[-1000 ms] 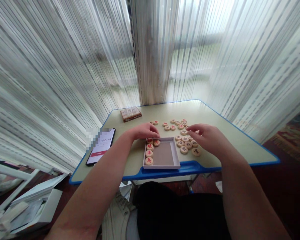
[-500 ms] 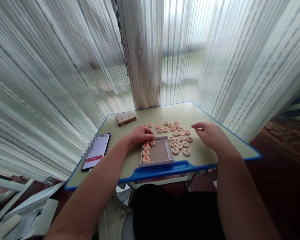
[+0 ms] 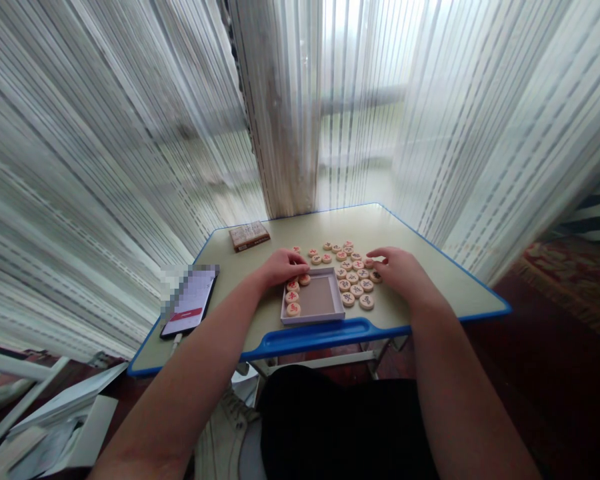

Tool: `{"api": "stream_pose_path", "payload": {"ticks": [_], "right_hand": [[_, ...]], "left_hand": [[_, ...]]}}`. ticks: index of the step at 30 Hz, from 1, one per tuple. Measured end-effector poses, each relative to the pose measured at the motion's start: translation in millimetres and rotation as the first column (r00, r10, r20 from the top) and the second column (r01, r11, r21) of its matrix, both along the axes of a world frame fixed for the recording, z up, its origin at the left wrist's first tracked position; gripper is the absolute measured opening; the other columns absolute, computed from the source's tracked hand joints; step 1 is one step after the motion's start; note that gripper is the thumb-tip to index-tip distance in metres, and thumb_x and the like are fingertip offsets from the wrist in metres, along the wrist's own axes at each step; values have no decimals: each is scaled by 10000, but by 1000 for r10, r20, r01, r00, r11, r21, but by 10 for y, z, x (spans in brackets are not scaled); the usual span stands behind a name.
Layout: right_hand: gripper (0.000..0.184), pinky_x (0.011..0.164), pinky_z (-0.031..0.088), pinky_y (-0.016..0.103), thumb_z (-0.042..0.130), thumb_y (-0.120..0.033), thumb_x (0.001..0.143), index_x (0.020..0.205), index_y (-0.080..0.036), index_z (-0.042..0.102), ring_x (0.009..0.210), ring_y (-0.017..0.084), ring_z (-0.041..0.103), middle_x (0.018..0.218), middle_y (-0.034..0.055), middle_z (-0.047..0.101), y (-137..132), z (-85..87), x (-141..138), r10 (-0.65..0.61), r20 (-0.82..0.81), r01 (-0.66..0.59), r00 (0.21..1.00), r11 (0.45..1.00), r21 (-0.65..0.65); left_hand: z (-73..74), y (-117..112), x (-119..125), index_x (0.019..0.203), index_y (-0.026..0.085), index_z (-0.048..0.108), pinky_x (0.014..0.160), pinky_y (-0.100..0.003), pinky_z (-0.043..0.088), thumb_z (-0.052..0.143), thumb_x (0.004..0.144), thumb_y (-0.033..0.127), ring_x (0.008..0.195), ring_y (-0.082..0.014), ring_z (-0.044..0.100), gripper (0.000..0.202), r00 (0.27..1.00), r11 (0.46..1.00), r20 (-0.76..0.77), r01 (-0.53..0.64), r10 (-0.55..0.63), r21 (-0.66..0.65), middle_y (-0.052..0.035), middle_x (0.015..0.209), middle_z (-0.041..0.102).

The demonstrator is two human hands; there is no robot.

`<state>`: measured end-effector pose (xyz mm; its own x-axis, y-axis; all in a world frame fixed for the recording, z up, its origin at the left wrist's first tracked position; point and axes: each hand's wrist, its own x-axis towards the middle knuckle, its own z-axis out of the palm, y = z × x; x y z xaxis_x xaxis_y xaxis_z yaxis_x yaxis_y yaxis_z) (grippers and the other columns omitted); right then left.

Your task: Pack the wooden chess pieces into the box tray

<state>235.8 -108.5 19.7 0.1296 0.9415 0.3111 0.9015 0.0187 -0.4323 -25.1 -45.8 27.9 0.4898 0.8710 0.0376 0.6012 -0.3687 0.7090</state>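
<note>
Round wooden xiangqi pieces (image 3: 353, 277) with red or dark characters lie grouped on the table, right of and beyond a shallow open box (image 3: 320, 319). Inside the box, red-marked pieces (image 3: 293, 297) line the left wall, and one more piece (image 3: 305, 280) sits at the far-left corner. My left hand (image 3: 285, 265) bends over that corner, fingers closed, fingertips at this last piece; the grip is partly hidden. At the right edge of the group, my right hand (image 3: 395, 265) has its thumb and forefinger about a red-marked piece (image 3: 369, 263).
A phone (image 3: 190, 307) with a cable lies at the table's left. A brown patterned small box (image 3: 250, 235) rests near the far-left edge. The table (image 3: 430, 287) has a raised blue rim and a front tray groove (image 3: 315, 332). Sheer striped curtains (image 3: 370, 133) hang behind.
My right hand has moved left to the edge of the group, its fingertips now at a piece. My left hand stays at the box corner. The view has shifted slightly.
</note>
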Motion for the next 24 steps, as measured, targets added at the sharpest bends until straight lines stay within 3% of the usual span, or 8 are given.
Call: {"api": "stream_pose_path", "payload": {"ticks": [9, 14, 18, 24], "right_hand": [[221, 914, 388, 354, 516, -147, 779, 867, -193, 713, 921, 202, 611, 967, 54, 701, -30, 25, -114, 163, 10, -163, 987, 978, 133], [212, 895, 368, 361, 513, -145, 788, 833, -204, 712, 901, 196, 614, 939, 39, 715, -21, 22, -149, 195, 46, -200, 980, 971, 132], [211, 865, 363, 356, 510, -188, 819, 830, -199, 720, 856, 191, 616, 934, 40, 723, -18, 17, -169, 200, 116, -208, 973, 976, 64], [232, 826, 365, 337, 499, -217, 830, 848, -213, 730, 827, 199, 591, 888, 30, 733, -22, 3, -198, 165, 200, -183, 966, 980, 75]], "left_hand": [[-82, 48, 46, 742, 108, 710, 537, -221, 380, 619, 629, 341, 585, -113, 518, 274, 973, 996, 219, -62, 74, -63, -28, 642, 635], [-115, 87, 68, 946, 132, 712, 550, -222, 368, 603, 655, 337, 630, -111, 514, 373, 941, 993, 323, -70, 98, -97, -51, 807, 679], [-119, 107, 69, 922, 123, 721, 619, -236, 391, 630, 636, 333, 710, -129, 538, 367, 919, 988, 380, -49, 102, -148, -77, 889, 695], [-108, 102, 79, 927, 131, 718, 651, -255, 414, 632, 639, 356, 727, -146, 561, 375, 924, 985, 364, -61, 116, -158, -80, 905, 699]]}}
